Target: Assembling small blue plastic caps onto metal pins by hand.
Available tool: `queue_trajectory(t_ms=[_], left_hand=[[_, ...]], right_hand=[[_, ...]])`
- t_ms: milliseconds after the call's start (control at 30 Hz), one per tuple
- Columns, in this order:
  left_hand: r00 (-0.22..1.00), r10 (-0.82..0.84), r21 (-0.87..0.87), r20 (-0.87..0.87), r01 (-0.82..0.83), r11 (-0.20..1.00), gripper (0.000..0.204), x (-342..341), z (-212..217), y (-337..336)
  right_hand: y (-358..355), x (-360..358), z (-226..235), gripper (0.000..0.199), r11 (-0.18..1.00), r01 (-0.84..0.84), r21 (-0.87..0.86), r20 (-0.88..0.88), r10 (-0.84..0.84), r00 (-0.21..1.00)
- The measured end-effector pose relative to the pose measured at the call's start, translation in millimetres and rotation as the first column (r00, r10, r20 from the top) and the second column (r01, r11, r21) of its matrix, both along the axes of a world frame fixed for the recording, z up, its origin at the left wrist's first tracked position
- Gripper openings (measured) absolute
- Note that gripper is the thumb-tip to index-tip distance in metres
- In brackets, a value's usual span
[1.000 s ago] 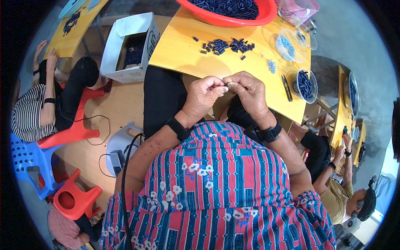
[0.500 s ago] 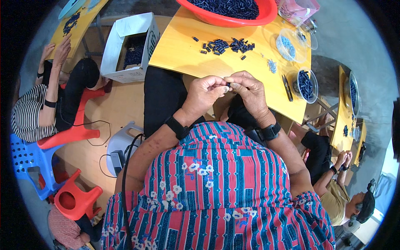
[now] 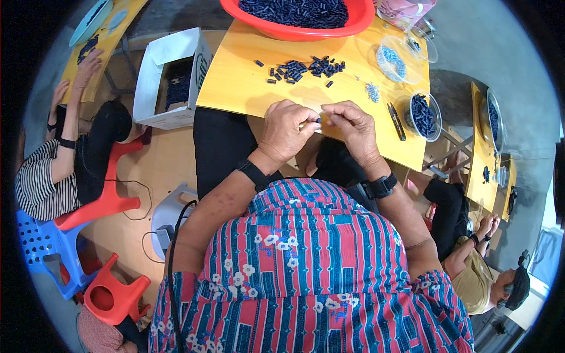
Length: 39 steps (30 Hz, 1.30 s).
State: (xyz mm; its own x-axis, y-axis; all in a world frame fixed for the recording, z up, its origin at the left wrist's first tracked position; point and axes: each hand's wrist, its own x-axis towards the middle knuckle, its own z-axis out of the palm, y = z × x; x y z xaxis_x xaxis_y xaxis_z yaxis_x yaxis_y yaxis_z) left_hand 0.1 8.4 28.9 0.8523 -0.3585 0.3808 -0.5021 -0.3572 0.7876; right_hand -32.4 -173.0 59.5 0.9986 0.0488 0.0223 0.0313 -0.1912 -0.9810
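Observation:
My left hand (image 3: 285,129) pinches a small dark-blue cylindrical piece (image 3: 319,120) between thumb and forefinger, just off the near edge of the yellow table (image 3: 235,88). Close beside it, my right hand (image 3: 356,132) has thumb and forefinger drawn together; whatever is between them is too small to make out. A gap separates the two sets of fingertips. Beyond my hands lie loose dark-blue pieces (image 3: 291,72) in a scattered pile. To their right sits a little heap of tiny pale-blue parts (image 3: 372,92).
A red basin (image 3: 306,36) full of dark pieces stands at the far edge. On the right are a clear bowl (image 3: 384,72) of pale-blue parts, a tub (image 3: 436,126) of dark pieces and a slim black tool (image 3: 396,122). Other people work at tables on both sides.
My hands have moved apart; the right fingertips have left the dark piece, which stays in my left hand. The whole view has shifted slightly, with the table moving left.

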Motion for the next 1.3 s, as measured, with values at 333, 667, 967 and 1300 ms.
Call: queue_trajectory(t_ms=[333, 667, 967, 1300], left_hand=[[0.987, 0.091, 0.053, 0.134, -0.099, 0.994, 0.017, -4, -16, -7], [0.981, 0.095, 0.11, 0.168, -0.115, 0.987, 0.043, -20, -12, -4], [0.993, 0.095, 0.106, 0.069, -0.102, 0.989, 0.056, -25, -22, -5], [0.997, 0.054, 0.048, 0.053, -0.056, 0.997, 0.054, -35, -42, -3]], right_hand=[[46, 39, 21, 0.035, 0.881, -0.065, -0.47, 0.361, 0.258, 0.896], [52, 39, 1, 0.074, 0.739, -0.209, -0.64, 0.307, 0.495, 0.813], [55, 37, 2, 0.079, 0.76, -0.245, -0.602, 0.29, 0.495, 0.819], [56, 29, 7, 0.07, 0.771, -0.27, -0.578, 0.299, 0.507, 0.809]])
